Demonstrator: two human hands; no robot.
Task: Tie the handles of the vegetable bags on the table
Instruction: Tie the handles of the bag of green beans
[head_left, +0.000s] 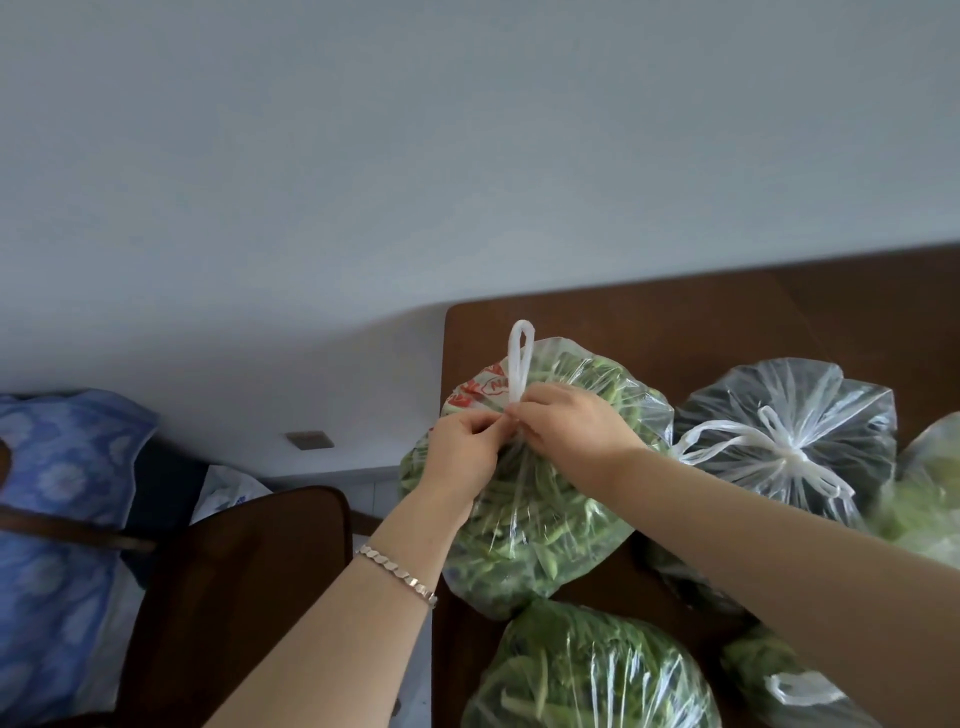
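The bag of green beans (530, 499) sits at the brown table (675, 322)'s left edge. My left hand (462, 452) and right hand (566, 426) pinch its gathered neck, one handle loop (521, 358) standing up, ready for knotting. A tied bag (779, 441) lies beside it.

Pale wall (467, 156), brown table (649, 312), chair (249, 571)

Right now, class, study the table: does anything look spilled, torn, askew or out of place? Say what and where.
Nothing looks spilled or torn. One oddity: the bean bag bulges past the left edge of the table, over a chair, while the left hand and right hand pinch its handles.
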